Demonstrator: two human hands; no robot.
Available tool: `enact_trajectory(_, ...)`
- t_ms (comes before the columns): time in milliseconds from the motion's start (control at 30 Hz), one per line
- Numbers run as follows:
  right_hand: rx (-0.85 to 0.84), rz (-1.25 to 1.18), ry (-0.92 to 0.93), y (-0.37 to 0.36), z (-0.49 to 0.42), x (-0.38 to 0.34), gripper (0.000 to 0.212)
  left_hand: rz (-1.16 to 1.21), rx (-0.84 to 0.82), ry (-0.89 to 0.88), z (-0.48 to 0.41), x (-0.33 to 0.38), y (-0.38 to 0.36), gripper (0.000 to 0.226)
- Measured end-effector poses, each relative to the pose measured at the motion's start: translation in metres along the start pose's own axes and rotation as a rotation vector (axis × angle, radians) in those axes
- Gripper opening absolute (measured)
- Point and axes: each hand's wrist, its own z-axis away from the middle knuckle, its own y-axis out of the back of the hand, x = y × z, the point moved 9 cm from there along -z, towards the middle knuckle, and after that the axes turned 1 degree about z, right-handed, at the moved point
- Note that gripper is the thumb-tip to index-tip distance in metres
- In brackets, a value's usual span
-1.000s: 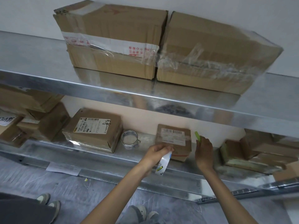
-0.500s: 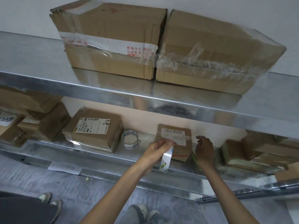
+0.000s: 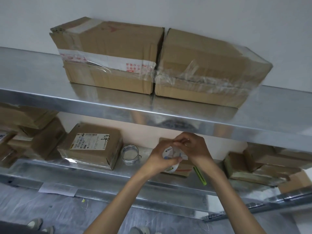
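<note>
Both my hands meet in front of a small brown parcel [image 3: 184, 168] on the lower metal shelf [image 3: 101, 173]. My left hand [image 3: 159, 157] grips a white roll of stickers or tape [image 3: 169, 153] with blue print, its strip hanging down. My right hand [image 3: 194, 147] pinches the roll's top edge with its fingertips. A green pen-like tool [image 3: 200, 175] lies on the shelf just right of the parcel, below my right wrist. The parcel is mostly hidden behind my hands.
A clear tape roll [image 3: 130, 152] and a labelled box [image 3: 92, 146] sit left of my hands. More boxes fill the shelf's left end [image 3: 30, 142] and right end [image 3: 263, 168]. Two large taped cartons [image 3: 111, 59] [image 3: 207, 71] stand on the upper shelf [image 3: 168, 115].
My right hand put the green tool down on the shelf and moved left to the roll. My left hand lifted the roll higher. The camera moved closer.
</note>
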Motion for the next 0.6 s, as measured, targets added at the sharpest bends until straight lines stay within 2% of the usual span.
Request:
enact_trajectory(133, 0.022, -0.001, -0.012, 0.004, 0.001, -0.002, 0.013, 0.028, 0.034, 0.006, 0.0, -0.001, 0.006, 0.04)
enact_trajectory(300, -0.021, 0.01, -0.01, 0.002, -0.003, -0.008, 0.004, 0.062, 0.04, 0.055, -0.005, 0.001, 0.008, 0.038)
enact_trajectory(600, -0.09, 0.162, 0.001, -0.003, -0.006, -0.014, 0.019, 0.126, 0.17, 0.04, -0.017, 0.006, 0.016, 0.047)
